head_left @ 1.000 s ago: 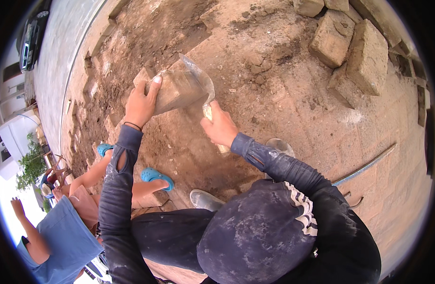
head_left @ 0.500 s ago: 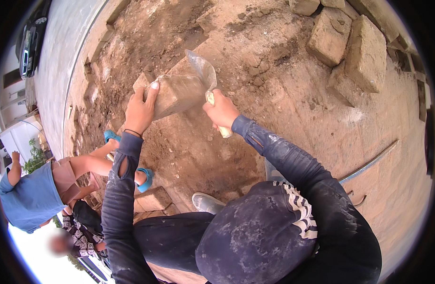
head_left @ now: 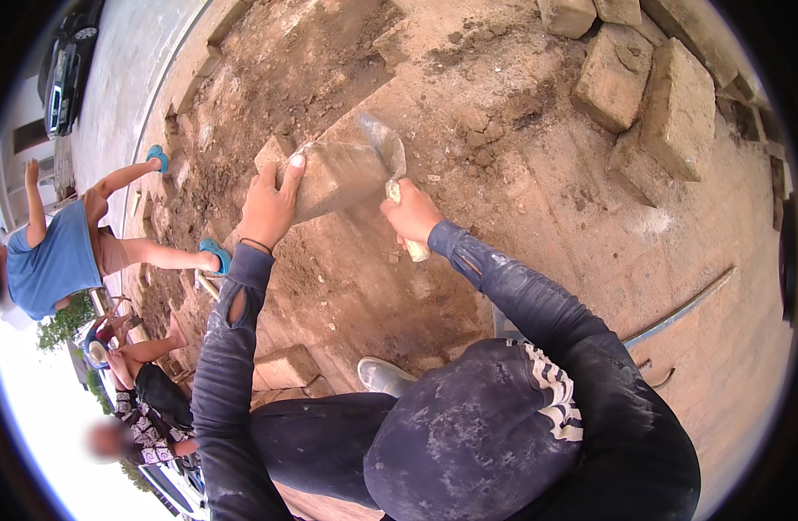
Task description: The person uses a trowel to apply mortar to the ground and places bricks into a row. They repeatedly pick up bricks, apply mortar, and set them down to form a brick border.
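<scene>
My left hand [head_left: 271,201] grips the left end of a tan, earth-coloured block [head_left: 340,176], its thumb on top and its fingers on the far side. A trowel is in my right hand [head_left: 414,214], fingers wrapped round its pale handle [head_left: 413,249]. The grey metal trowel blade [head_left: 385,146] points up and away, lying by the block's right end; whether it touches there I cannot tell. Behind the block's left end a smaller lump of block [head_left: 275,150] shows. The block's underside is hidden.
Large blocks [head_left: 613,76] are piled at the far right. Another block [head_left: 288,368] lies near my boot [head_left: 384,376]. A bluish bar [head_left: 682,308] rests on the right. At left, a person in a blue shirt [head_left: 56,260] steps over rough soil; another person [head_left: 160,404] sits nearer.
The person in the blue shirt has moved farther away at left, legs now wide apart. My hands, the block and the trowel keep nearly the same arrangement; the whole view has shifted slightly.
</scene>
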A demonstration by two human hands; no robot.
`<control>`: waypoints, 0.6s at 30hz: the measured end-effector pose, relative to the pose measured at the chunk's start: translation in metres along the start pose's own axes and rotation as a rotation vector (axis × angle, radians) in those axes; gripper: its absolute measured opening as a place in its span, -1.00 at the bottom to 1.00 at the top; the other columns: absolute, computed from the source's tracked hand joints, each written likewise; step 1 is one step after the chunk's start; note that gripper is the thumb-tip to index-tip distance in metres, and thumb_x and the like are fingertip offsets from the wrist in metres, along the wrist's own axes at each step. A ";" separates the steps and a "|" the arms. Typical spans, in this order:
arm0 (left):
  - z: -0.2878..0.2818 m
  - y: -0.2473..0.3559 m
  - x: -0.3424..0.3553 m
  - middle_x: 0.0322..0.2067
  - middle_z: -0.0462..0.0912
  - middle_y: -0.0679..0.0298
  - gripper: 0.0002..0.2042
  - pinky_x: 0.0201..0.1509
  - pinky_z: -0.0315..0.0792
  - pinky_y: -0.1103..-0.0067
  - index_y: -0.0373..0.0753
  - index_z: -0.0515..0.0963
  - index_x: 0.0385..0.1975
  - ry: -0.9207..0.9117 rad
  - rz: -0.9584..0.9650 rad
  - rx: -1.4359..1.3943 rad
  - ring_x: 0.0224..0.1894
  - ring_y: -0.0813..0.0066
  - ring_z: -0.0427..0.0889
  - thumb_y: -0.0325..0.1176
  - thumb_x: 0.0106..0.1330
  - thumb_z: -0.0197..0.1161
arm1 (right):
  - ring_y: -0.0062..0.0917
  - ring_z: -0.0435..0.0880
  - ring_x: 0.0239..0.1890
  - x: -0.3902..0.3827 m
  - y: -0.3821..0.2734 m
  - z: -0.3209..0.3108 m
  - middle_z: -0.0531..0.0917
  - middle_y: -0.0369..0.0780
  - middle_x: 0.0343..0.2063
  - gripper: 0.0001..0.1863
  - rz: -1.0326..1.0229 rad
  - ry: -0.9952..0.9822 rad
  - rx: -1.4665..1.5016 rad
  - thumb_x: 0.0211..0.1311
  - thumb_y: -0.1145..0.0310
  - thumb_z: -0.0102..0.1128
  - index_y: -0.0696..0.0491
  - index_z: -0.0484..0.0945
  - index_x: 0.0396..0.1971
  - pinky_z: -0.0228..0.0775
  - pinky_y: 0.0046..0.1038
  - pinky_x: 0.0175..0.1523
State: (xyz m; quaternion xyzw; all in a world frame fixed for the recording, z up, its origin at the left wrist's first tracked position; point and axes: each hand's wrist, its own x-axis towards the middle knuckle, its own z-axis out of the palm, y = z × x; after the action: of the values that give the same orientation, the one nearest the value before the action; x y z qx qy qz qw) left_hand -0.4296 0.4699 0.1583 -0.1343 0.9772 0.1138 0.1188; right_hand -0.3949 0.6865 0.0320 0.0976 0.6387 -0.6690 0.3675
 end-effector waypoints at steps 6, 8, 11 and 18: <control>-0.004 -0.018 0.007 -0.32 0.62 -0.04 -0.53 -0.09 0.46 0.34 -0.28 0.56 -0.15 -0.032 0.104 -0.235 -0.26 0.04 0.61 0.08 0.51 0.03 | -0.41 0.58 -0.77 -0.020 0.013 0.017 0.56 -0.08 -0.62 -0.60 -0.078 0.000 0.002 0.28 0.37 0.06 0.25 0.19 -0.01 0.46 -0.31 -0.69; -0.008 -0.020 0.007 -0.30 0.65 0.08 -0.56 -0.15 0.49 0.44 -0.28 0.59 -0.08 -0.100 0.010 -0.399 -0.30 0.25 0.62 0.04 0.53 0.03 | -0.41 0.59 -0.77 -0.020 0.010 0.012 0.57 -0.10 -0.63 -0.58 -0.012 0.012 -0.003 0.27 0.38 0.06 0.26 0.21 0.02 0.47 -0.32 -0.67; -0.015 -0.026 0.004 -0.27 0.68 0.27 -0.55 -0.22 0.50 0.57 -0.29 0.60 0.02 -0.185 -0.177 -0.683 -0.31 0.54 0.60 0.02 0.53 0.05 | -0.40 0.60 -0.75 -0.027 0.010 0.012 0.61 -0.06 -0.56 -0.57 -0.209 0.107 -0.133 0.26 0.37 0.08 0.28 0.22 0.02 0.48 -0.32 -0.65; -0.033 -0.023 0.000 0.02 0.60 0.10 -0.34 0.12 0.49 0.40 -0.31 0.43 0.24 -0.141 0.274 -0.323 0.03 0.27 0.61 0.07 0.32 0.33 | -0.41 0.60 -0.74 -0.032 0.025 0.027 0.61 -0.04 -0.54 -0.59 -0.181 0.032 -0.099 0.29 0.38 0.07 0.26 0.19 0.02 0.46 -0.31 -0.64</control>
State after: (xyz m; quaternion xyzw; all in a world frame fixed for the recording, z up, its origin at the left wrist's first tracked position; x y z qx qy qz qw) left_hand -0.4293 0.4404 0.1850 -0.0091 0.9446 0.2931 0.1471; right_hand -0.3476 0.6754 0.0357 0.0320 0.6830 -0.6653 0.2997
